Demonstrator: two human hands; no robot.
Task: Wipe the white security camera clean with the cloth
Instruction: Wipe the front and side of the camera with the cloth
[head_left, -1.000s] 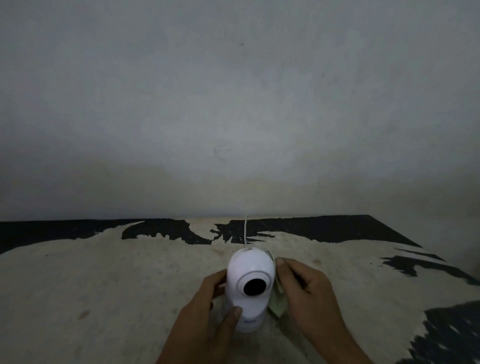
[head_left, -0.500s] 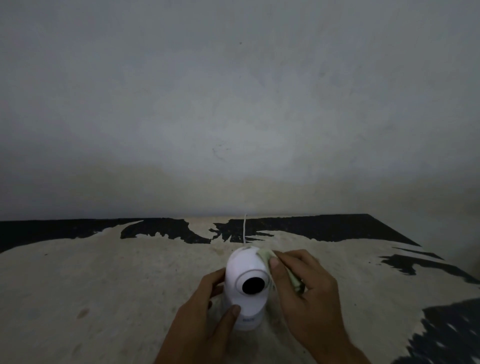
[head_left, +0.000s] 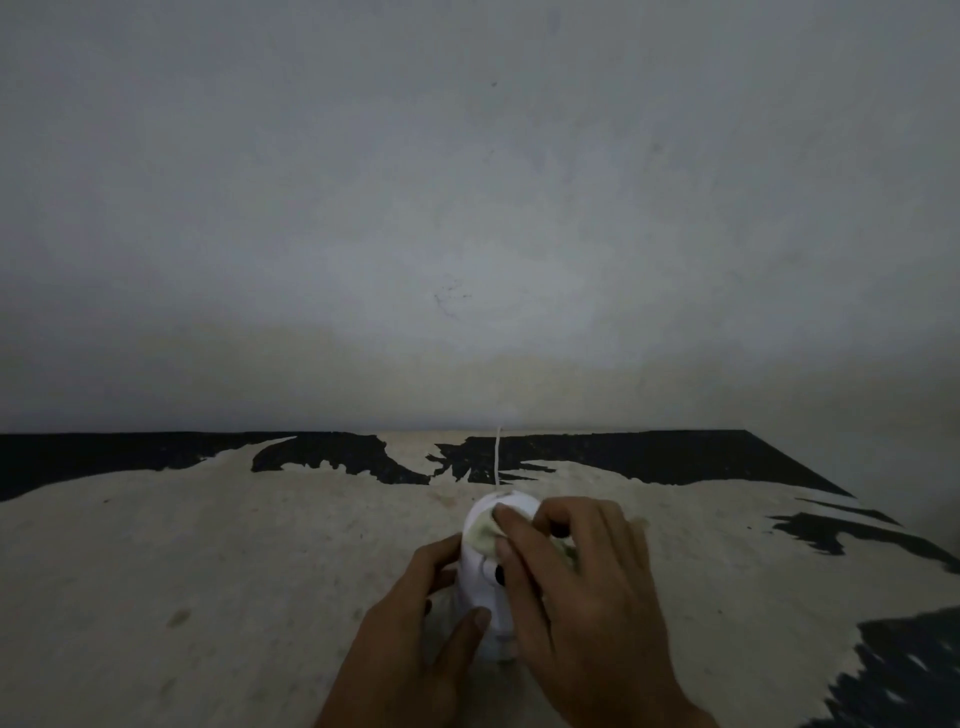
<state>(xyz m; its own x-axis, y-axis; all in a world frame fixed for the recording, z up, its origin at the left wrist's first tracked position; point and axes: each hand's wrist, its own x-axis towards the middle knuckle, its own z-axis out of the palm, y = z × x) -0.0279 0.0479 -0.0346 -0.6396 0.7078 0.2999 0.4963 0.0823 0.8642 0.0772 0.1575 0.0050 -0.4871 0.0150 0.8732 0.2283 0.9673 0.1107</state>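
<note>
The left hand (head_left: 415, 629) wraps the lower body of the white camera (head_left: 485, 587), thumb on its front and fingers round its far side, holding it upright on the table (head_left: 208, 561); just right of that hold, the right hand (head_left: 576, 587) lies over the camera's front, covering most of the dark lens, its fingertips (head_left: 503, 516) pressing a pale cloth (head_left: 480, 535) against the rounded top; beyond the fingers a thin white cable (head_left: 497, 454) runs straight back across the worn, black-patched tabletop to the grey wall (head_left: 467, 208).
</note>
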